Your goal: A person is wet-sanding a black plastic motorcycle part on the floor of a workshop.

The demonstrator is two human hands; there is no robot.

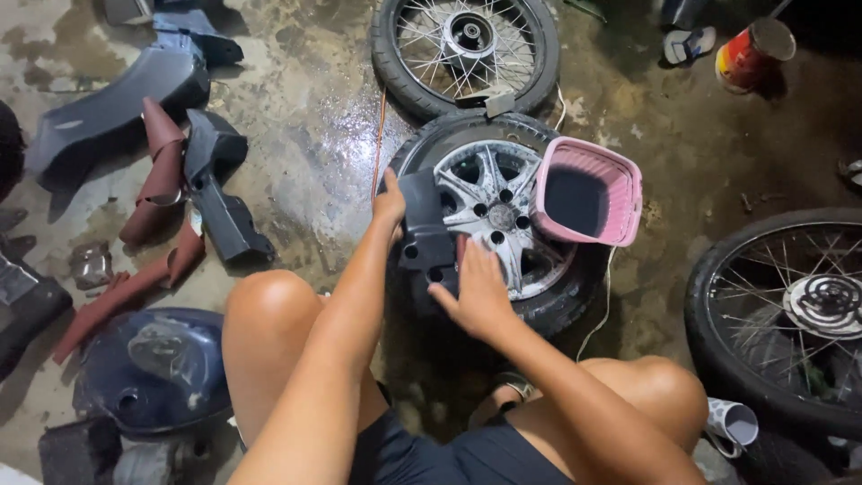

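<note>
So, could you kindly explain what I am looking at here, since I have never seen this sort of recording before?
There is no machine: one camera on a person's head looks down at their own bare knees and arms as they crouch over a wet concrete floor. Their left hand takes grip on the top edge of a dark plastic panel, and the right hand presses on its lower part. The panel lies on a cast alloy wheel with its tyre on. A pink plastic basket rests tilted on that wheel. Two spoked wheels lie nearby, one beyond and one at the right. Dark and maroon body panels lie at the left.
</note>
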